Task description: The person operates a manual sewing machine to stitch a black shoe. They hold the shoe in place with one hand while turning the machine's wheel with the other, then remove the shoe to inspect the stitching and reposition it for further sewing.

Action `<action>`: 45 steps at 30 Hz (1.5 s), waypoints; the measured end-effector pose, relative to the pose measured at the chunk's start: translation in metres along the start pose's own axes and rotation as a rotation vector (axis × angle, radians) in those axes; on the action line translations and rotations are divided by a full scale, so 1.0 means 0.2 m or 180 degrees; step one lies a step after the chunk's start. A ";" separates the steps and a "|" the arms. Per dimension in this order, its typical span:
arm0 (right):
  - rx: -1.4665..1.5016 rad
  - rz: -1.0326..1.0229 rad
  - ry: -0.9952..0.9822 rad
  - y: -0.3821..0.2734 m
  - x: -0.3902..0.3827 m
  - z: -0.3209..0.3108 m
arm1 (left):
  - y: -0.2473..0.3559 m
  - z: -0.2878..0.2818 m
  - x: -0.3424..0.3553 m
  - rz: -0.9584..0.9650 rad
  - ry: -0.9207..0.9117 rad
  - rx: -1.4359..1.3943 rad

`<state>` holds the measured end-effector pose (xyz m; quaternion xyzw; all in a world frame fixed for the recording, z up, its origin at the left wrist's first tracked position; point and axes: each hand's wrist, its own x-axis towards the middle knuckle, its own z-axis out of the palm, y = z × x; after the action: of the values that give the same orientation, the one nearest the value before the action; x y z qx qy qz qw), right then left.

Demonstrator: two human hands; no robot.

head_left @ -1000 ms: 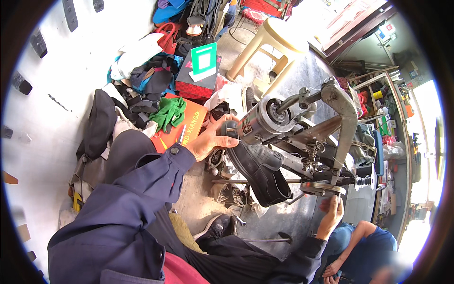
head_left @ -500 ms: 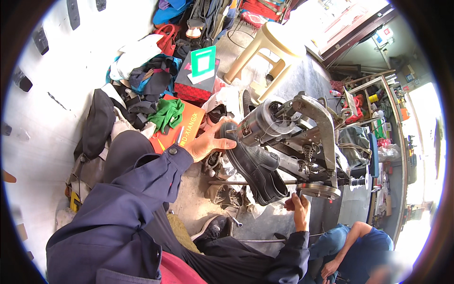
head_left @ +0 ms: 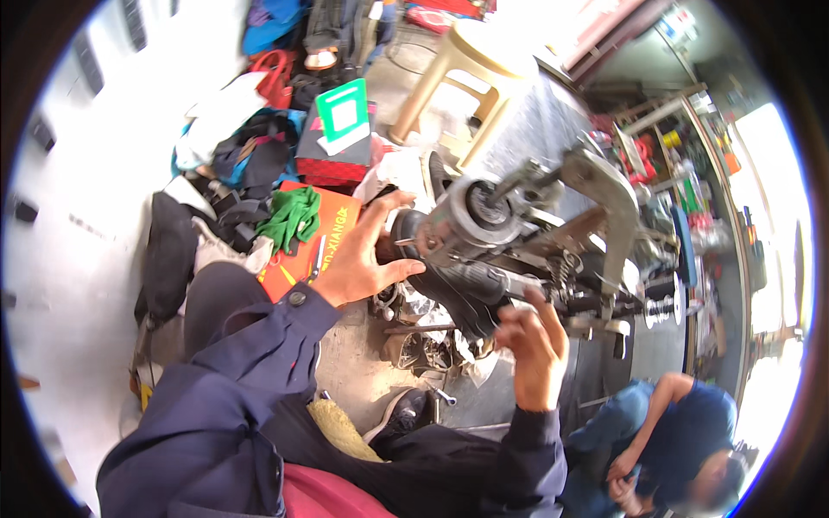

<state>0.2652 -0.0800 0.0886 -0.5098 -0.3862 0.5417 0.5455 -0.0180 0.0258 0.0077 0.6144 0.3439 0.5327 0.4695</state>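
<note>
one metal machine (head_left: 484,217) partly hides one black shoe (head_left: 462,295) beneath it. of two bare hands, the left hand (head_left: 358,262) spans the toe, its grip i cannot tell as closed; the blurred right hand (head_left: 537,356), loosely open, overlaps the shoe's other end.

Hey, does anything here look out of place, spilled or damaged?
Nothing looks clearly spilled or damaged. The untidiest spot is the orange box, with a crumpled green cloth on it, beside a jumbled heap of fabric. The black shoe is blurred and partly hidden, so small flaws there can't be ruled out.
</note>
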 end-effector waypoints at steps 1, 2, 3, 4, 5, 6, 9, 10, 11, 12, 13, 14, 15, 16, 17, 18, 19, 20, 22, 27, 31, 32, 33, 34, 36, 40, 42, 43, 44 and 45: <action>0.0251 -0.0128 0.0055 0.04 0.06 0.05 | 0.03 -0.02 -0.01 0.0308 0.0002 0.0735; 0.0406 -0.0274 0.0152 0.06 0.14 0.06 | 0.04 -0.03 0.03 0.0784 -0.0080 0.1348; 0.0457 -0.0538 0.0426 0.09 0.21 0.05 | 0.06 -0.04 0.05 0.0652 -0.0276 0.1451; 0.0508 -0.1040 0.0699 0.13 0.30 0.03 | 0.07 -0.04 0.06 0.0557 -0.0402 0.1527; -0.0057 -0.0860 0.1384 0.17 0.37 -0.01 | 0.09 -0.03 0.07 0.0464 -0.0531 0.1606; -0.0774 -0.0714 0.1904 0.21 0.43 -0.04 | 0.10 -0.03 0.07 0.0382 -0.0614 0.1573; -0.2996 -0.1190 0.1790 0.33 0.53 -0.01 | 0.11 -0.01 0.07 -0.0126 -0.0896 0.1553; -0.3626 -0.1769 0.1637 0.35 0.54 0.03 | 0.10 -0.01 0.07 -0.0110 -0.0946 0.1311; -0.4095 -0.2071 0.1567 0.36 0.54 0.07 | 0.10 -0.01 0.06 -0.0029 -0.0980 0.1350; -0.4374 -0.2333 0.1500 0.36 0.53 0.11 | 0.08 0.00 0.06 -0.0100 -0.0951 0.1241; -0.4493 -0.2487 0.1434 0.34 0.53 0.15 | 0.07 0.00 0.06 0.0231 -0.0900 0.1488; -0.4616 -0.2427 0.1279 0.33 0.50 0.18 | 0.05 0.00 0.06 0.0309 -0.0895 0.1477; -0.4185 -0.2294 0.1278 0.32 0.48 0.21 | 0.04 0.00 0.06 0.0386 -0.0880 0.1468; -0.4146 -0.1971 0.0831 0.31 0.47 0.22 | 0.03 0.00 0.06 0.0464 -0.0856 0.1461; -0.4523 -0.1559 0.0358 0.29 0.46 0.23 | 0.02 0.01 0.06 0.0604 -0.0721 0.1380; -0.4621 -0.1454 0.0215 0.29 0.45 0.24 | 0.02 0.01 0.06 0.0498 -0.0753 0.1423; -0.4375 -0.1460 0.0225 0.28 0.45 0.23 | 0.02 0.00 0.05 0.0388 -0.0771 0.1468; -0.4576 -0.1762 0.0229 0.27 0.43 0.23 | 0.03 0.00 0.05 0.0279 -0.0772 0.1512; -0.5049 -0.2776 0.0534 0.25 0.39 0.22 | 0.04 -0.02 0.04 0.0255 -0.0754 0.1565; -0.3490 -0.2122 0.0602 0.08 0.14 0.26 | 0.07 -0.08 0.04 0.0635 -0.0512 0.1532; -0.2545 -0.1984 0.0012 -0.09 -0.10 0.39 | 0.07 -0.08 0.03 0.0776 -0.0350 0.1499; -0.2580 -0.1960 -0.0003 -0.15 -0.13 0.40 | 0.07 -0.08 0.02 0.0743 -0.0338 0.1464; -0.2612 -0.1938 -0.0011 -0.22 -0.15 0.42 | 0.08 -0.08 0.01 0.0712 -0.0323 0.1439; -0.2643 -0.1918 -0.0010 -0.28 -0.16 0.44 | 0.08 -0.07 0.00 0.0687 -0.0315 0.1412; -0.3016 -0.2010 -0.0060 -0.39 -0.16 0.48 | 0.09 -0.07 0.00 0.0704 -0.0289 0.1439; -0.4084 -0.2077 0.0014 -0.52 -0.09 0.55 | 0.08 -0.07 -0.01 0.0646 -0.0250 0.1425; -0.4412 -0.1837 0.0066 -0.52 -0.07 0.60 | 0.06 -0.07 0.00 0.0786 -0.0281 0.1467; -0.4292 -0.1811 -0.0074 -0.52 -0.06 0.61 | 0.05 -0.07 0.00 0.0857 -0.0267 0.1473; -0.4234 -0.1983 -0.0213 -0.51 -0.07 0.62 | 0.05 -0.07 -0.01 0.0847 -0.0206 0.1447; -0.3986 -0.2176 -0.0236 -0.49 -0.07 0.63 | 0.04 -0.06 -0.01 0.0900 -0.0186 0.1417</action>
<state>0.1613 -0.0654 0.2095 -0.5589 -0.7812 0.0339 0.2761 -0.0310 0.0236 0.0148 0.7597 0.3495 0.4862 0.2534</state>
